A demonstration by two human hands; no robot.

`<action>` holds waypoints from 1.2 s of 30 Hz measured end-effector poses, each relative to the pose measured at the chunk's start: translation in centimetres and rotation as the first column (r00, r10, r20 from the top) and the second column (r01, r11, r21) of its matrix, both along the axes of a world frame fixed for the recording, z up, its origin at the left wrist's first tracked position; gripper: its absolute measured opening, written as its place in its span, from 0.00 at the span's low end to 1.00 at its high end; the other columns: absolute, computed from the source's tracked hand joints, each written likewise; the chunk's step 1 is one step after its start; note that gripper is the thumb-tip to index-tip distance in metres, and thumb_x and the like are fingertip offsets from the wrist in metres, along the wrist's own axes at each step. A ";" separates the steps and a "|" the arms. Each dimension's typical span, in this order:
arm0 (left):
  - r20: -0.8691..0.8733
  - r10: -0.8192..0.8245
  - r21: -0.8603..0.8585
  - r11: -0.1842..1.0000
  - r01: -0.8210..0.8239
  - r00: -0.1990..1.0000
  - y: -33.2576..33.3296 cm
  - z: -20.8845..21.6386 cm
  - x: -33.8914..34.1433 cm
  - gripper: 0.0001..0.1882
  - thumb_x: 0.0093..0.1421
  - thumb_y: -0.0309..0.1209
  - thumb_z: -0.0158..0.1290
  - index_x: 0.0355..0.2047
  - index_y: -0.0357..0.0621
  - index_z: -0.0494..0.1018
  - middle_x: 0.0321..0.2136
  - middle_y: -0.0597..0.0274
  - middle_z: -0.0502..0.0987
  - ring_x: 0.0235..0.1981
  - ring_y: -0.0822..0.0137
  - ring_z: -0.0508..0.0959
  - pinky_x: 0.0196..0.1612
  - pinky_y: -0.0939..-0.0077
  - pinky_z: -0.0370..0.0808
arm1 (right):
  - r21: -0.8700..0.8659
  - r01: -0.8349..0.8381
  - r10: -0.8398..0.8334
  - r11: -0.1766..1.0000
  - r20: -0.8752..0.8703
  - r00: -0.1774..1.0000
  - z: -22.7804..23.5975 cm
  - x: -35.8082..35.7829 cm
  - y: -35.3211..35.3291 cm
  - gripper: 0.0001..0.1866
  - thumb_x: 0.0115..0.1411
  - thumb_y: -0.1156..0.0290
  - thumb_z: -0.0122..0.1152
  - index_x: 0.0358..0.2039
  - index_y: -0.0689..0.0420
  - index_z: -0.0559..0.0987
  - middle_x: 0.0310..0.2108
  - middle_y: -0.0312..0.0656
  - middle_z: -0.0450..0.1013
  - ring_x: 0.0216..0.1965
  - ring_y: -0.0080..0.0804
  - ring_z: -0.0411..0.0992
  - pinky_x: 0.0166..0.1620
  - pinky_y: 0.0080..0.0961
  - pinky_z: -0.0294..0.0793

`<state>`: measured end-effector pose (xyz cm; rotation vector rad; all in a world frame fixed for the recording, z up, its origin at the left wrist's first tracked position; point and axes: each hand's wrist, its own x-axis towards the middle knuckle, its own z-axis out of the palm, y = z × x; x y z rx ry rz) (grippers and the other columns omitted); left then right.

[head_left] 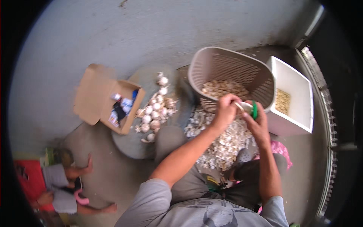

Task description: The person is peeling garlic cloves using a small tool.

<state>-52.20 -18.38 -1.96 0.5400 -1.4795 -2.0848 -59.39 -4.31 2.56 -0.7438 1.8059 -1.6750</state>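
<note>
Over the front rim of the basket, both my hands meet at a whitish garlic bulb [247,107]. My left hand [226,111] pinches its left end with closed fingers. From the other side, my right hand [259,126] is closed around the bulb. A bright green curved piece [255,110] shows at the right hand's fingers; its kind is unclear. Below lies a pile of white garlic skins [223,149]. Loose tan cloves [225,89] cover the bottom of the beige plastic basket [196,72].
Whole garlic bulbs [155,109] lie on a round grey surface [132,145] beside an open cardboard box [90,106]. A white foam box [302,100] holding pale cloves [282,101] stands right of the basket. A pink bag [280,151] lies near my leg. Another person [62,181] sits at lower left.
</note>
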 end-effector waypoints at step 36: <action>0.084 -0.071 0.053 0.996 0.066 0.994 1.1 3.2 1.0 0.11 0.70 0.32 0.55 0.37 0.34 0.79 0.26 0.67 0.79 0.25 0.79 0.75 0.27 0.83 0.74 | -0.053 0.083 -0.073 0.995 0.176 0.982 -1.1 -0.6 -0.8 0.19 0.73 0.53 0.56 0.47 0.59 0.73 0.23 0.30 0.68 0.16 0.13 0.61 0.18 0.16 0.58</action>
